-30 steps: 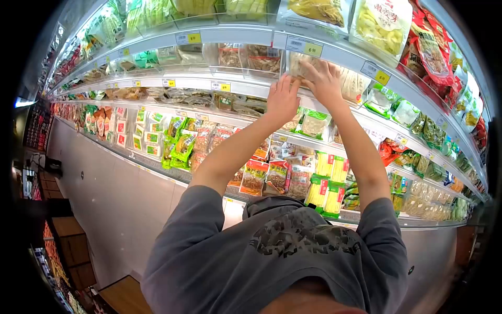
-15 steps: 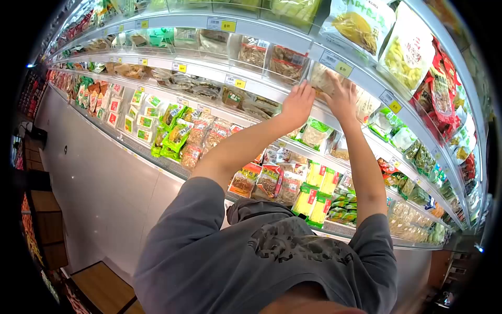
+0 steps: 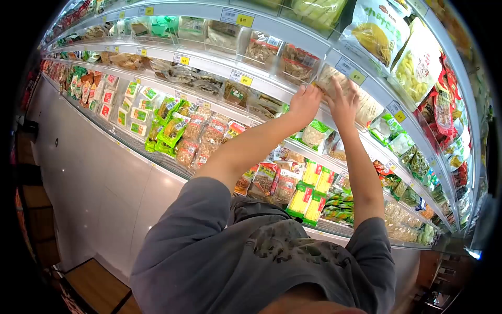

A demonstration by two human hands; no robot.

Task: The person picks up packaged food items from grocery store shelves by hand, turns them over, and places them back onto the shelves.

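Observation:
My right hand (image 3: 343, 104) lies over a pale clear-wrapped food package (image 3: 366, 109) on the middle shelf, its fingers spread and touching the wrapper. Close beside it, my left hand (image 3: 305, 106) is at the shelf's front rail, by the left end of the same package. Its fingers are bent and held together; their tips are hidden, so what they grip does not show. Just left of the hands stand packs of brown dried food (image 3: 298, 64) behind a clear shelf guard.
A price tag (image 3: 350, 71) hangs on the shelf edge directly above my hands. Large bags (image 3: 375, 31) stand on the shelf overhead. Below are green-edged packs (image 3: 316, 133) and yellow packets (image 3: 300, 200). Pale floor (image 3: 104, 172) runs along the left.
The view has turned slightly, shifting the upper shelves right. My left fingers are more bent than before. My right hand stays on the package with its fingers spread.

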